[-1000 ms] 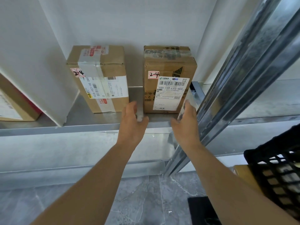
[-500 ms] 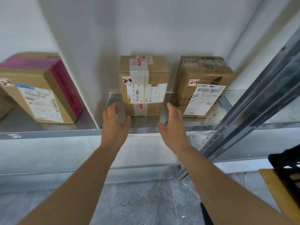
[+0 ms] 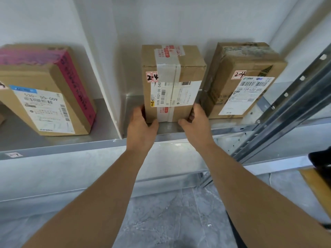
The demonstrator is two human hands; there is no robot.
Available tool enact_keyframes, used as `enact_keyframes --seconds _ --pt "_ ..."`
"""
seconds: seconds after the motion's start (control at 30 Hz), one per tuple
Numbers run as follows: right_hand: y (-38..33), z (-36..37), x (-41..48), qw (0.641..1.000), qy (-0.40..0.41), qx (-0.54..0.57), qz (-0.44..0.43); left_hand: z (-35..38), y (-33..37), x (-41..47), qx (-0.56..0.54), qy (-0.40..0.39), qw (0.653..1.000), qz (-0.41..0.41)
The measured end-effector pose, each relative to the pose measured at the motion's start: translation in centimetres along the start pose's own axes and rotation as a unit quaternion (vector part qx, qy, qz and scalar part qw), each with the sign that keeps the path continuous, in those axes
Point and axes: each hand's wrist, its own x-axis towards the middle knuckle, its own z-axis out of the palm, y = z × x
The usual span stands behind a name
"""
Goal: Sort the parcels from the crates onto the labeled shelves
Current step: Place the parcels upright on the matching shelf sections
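The metal shelf [image 3: 71, 145] was split by a white divider [image 3: 100, 83] into two bays. The left bay held one box [image 3: 46, 90], brown card with a pink band down its side and a white shipping label on the front. The right bay, between the divider and a grey post [image 3: 290, 104], held two brown boxes standing upright, near each other but apart. The right box [image 3: 241, 83] had worn tape on top, a barcode label and a small tag marked 2-4. The middle box [image 3: 172, 83] stood at the front of the shelf, bound by a broad strip of clear tape over its top and front, with red-printed tape at both ends, a white barcode label across the face and a 2-4 tag at its upper left. The left hand [image 3: 141, 127] gripped its lower left corner, thumb on the front edge; the right hand [image 3: 197, 126] gripped its lower right corner with curled fingers.
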Motion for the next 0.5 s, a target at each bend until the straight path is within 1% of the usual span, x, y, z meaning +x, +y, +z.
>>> enact_keyframes --seconds 0.3,0.5 --pt "0.3 0.0 0.4 1.000 -0.002 -0.008 -0.003 0.3 -0.3 0.3 0.021 0.012 1.000 -0.015" --pt "0.1 -0.5 -0.6 0.999 -0.037 0.004 -0.008 0.5 0.2 -1.2 0.003 0.025 0.999 -0.028"
